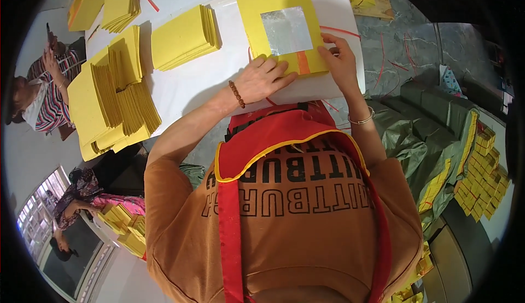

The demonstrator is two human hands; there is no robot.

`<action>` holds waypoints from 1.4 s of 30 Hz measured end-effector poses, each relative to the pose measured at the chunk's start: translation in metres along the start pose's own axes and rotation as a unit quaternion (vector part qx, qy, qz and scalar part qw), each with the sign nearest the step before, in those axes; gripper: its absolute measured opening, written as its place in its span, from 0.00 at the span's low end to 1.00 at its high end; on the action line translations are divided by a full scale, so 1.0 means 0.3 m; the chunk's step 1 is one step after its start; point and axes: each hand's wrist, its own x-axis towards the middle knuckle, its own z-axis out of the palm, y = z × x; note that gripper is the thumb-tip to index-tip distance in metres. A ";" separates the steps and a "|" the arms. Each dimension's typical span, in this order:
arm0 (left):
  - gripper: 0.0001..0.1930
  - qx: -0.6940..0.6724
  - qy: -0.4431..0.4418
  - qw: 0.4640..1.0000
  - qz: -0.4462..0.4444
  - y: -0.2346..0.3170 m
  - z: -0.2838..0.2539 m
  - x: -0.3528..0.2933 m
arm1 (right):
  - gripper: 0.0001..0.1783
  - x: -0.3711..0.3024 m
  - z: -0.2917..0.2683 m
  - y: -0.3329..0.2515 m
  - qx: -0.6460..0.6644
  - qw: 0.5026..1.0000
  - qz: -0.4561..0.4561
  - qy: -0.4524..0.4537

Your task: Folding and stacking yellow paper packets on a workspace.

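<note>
A stack of yellow paper sheets [249,13] lies on the white table in front of me. A silver foil square [286,31] covers much of its top sheet, and an orange stripe [303,63] runs from the foil to the near edge. My left hand [265,79] has its fingers curled over the stack's near edge, wearing a beaded bracelet on the wrist. At the right edge, by the near corner, my right hand [340,59] is bent with thumb and fingertips against the paper. A red strip [340,30] sticks out to the right from beside the stack.
More yellow paper stacks stand left on the white table [180,92]: a fanned one [183,35] and a large leaning pile [117,95]. Right of me are green tarpaulins [421,122] and bundled yellow paper [484,180]. Another person [52,95] is at the far left.
</note>
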 end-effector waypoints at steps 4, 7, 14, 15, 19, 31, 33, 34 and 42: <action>0.19 -0.003 0.002 1.000 -0.012 0.000 0.005 -0.004 | 0.18 0.001 -0.006 -0.018 -0.013 1.000 -0.001 0.019; 0.19 -0.024 0.000 0.999 -0.028 0.007 0.003 -0.007 | 0.17 -0.008 -0.007 -0.035 0.044 0.999 0.018 0.009; 0.21 -0.114 0.014 0.988 -0.106 0.014 0.005 -0.009 | 0.20 -0.012 0.008 -0.073 0.117 0.992 0.047 -0.021; 0.23 -0.128 0.008 0.986 -0.110 0.013 0.006 -0.012 | 0.20 -0.020 0.009 -0.084 0.117 0.992 0.047 -0.022; 0.24 -0.150 0.015 0.980 -0.127 0.019 -0.019 0.003 | 0.20 -0.024 0.006 -0.083 0.115 0.974 0.149 -0.125; 0.15 -0.344 0.050 0.857 -0.381 -0.021 -0.039 0.037 | 0.20 0.021 -0.082 -0.053 0.065 0.989 0.134 -0.017; 0.15 -0.330 0.087 0.870 -0.356 -0.017 -0.026 0.033 | 0.19 0.000 -0.076 -0.032 -0.002 0.993 0.115 -0.023; 0.16 -0.316 0.123 0.881 -0.330 -0.016 -0.020 0.031 | 0.19 -0.016 -0.067 -0.019 -0.029 0.995 0.089 -0.032; 0.26 -0.168 0.010 0.968 -0.185 0.008 -0.025 0.021 | 0.19 -0.065 -0.035 -0.014 -0.126 0.992 -0.013 -0.015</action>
